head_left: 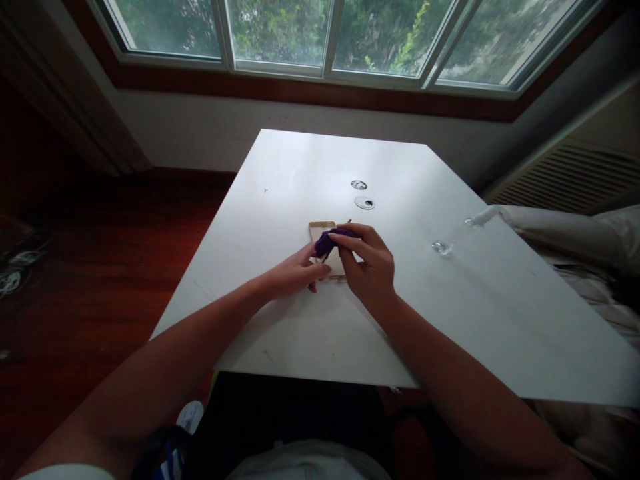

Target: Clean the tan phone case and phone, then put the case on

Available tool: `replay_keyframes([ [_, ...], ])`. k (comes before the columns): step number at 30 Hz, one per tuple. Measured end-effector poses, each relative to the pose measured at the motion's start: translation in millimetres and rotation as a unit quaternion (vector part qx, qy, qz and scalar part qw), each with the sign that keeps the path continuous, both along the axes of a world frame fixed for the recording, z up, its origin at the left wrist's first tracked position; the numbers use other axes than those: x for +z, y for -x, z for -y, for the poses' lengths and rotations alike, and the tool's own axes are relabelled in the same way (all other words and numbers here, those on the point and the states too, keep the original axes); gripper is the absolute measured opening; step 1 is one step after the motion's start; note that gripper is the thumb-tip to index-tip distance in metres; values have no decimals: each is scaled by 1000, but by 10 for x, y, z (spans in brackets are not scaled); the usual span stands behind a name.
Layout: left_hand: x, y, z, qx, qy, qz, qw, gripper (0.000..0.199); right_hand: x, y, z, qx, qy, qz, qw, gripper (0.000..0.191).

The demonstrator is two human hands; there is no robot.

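Note:
A small dark purple item, perhaps cloth, is held between both hands above the white table. My left hand grips its left side, with the thumb stretched along the lower edge. From the right, my right hand pinches its upper part with bent fingers. A thin dark stick-like piece shows at the item's top right and below it; what it is cannot be made out. Under the hands lies a flat pale object with a gold edge, like a phone or case, partly covered by them.
Beyond the hands, a round grommet hole and a round cover sit in the tabletop. To the right are a clear glass-like piece and a white padded item. A window is behind the table.

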State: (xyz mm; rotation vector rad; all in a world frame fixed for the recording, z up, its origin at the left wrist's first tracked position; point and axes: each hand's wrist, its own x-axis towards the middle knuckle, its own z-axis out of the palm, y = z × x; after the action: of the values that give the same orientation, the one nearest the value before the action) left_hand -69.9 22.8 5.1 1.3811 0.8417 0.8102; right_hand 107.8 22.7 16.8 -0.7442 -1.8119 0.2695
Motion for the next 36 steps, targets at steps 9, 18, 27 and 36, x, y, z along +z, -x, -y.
replay_keyframes([
  [9,-32,-9,-9,23,27,32,999,44,21,66,27,-5,6,4,1000,36],
  [18,26,-1,-6,20,57,17,998,39,-42,-26,-99,-47,61,-14,997,31],
  [27,-20,-15,-19,19,25,31,999,49,-10,63,11,8,14,19,1000,36],
  [36,31,5,21,-4,24,9,1000,62,-46,-94,-185,-102,72,-31,992,33],
])
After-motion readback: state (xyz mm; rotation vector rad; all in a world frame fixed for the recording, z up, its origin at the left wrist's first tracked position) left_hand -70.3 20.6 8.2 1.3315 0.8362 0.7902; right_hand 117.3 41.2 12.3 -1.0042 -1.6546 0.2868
